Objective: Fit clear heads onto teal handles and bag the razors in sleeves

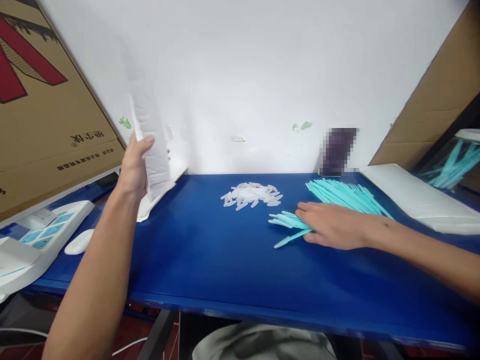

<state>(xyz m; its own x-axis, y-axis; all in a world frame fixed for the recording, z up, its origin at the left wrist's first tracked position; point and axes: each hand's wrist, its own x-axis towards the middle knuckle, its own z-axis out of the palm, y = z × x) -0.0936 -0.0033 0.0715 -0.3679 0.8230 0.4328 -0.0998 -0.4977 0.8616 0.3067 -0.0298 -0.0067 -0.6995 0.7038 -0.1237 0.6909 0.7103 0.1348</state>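
Note:
My left hand (135, 165) is closed around the edge of a thin white panel (155, 150), held upright near the wall and slightly blurred. My right hand (333, 226) rests over a small bunch of turquoise sticks (287, 222), whose ends fan out to the left of its fingers; the fingers curl round them. Behind that hand lies a larger pile of turquoise sticks (345, 194). A heap of small translucent white pieces (252, 194) sits at the back middle of the blue table (210, 260).
A long white padded slab (423, 200) lies at the right, by a clear container (459, 157) of turquoise sticks. On the left stand a white device (48, 245), a white oval object (79, 242) and a cardboard box (48, 125). A white wall (243, 75) rises behind.

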